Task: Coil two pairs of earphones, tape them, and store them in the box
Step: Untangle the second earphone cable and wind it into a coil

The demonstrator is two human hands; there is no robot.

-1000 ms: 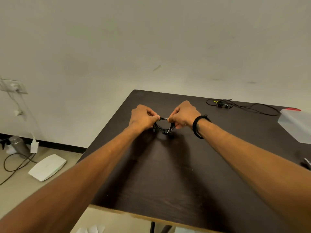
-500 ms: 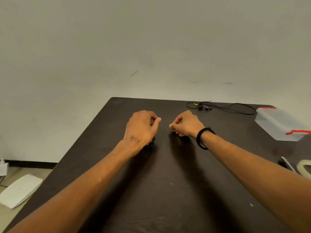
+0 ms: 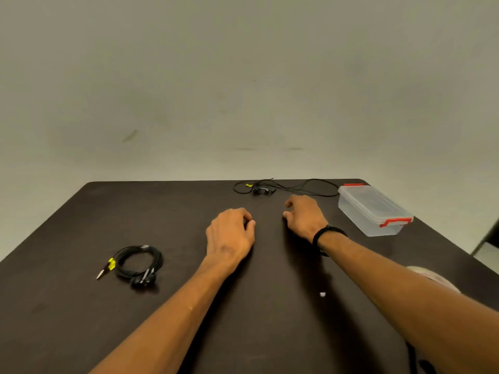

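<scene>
A: Earphones, coiled (image 3: 139, 261): where do they lie?

B: On the dark table (image 3: 67, 306), near-left, well apart from both hands. The black cord is wound into a rough ring lying flat. Its plug end (image 3: 101, 273) sticks out toward the near left, with a yellow tag (image 3: 111, 263) on the cord just behind it. The earbuds (image 3: 143, 279) sit at the near edge of the ring.

A: And the second pair?

B: The loose earphones (image 3: 260, 188) lie along the far edge, uncoiled. Their thin black cord runs mostly left to right in slack loops, with a small yellow tag on the left loop and a dark clump in the middle.

A: The box?

B: The clear plastic box (image 3: 374, 209) stands at the far right, lid on, with red clips at each end. It is a rounded rectangle whose long axis runs from far-left to near-right.

A: The hands?

B: The left hand (image 3: 229, 236) rests mid-table, back up, fingers loosely curled and grasping nothing I can see. The right hand (image 3: 306, 215) is just right of it and slightly farther, fingers also loosely curled and empty, close to the loose cord but not touching it. A black band (image 3: 325, 233) circles that wrist.

A: Anything else?

B: A pale roll of tape (image 3: 429, 276) peeks out behind the right forearm, and a tiny white scrap (image 3: 322, 294) lies between the arms. The tabletop is dark wood grain with a faint sheen.
</scene>
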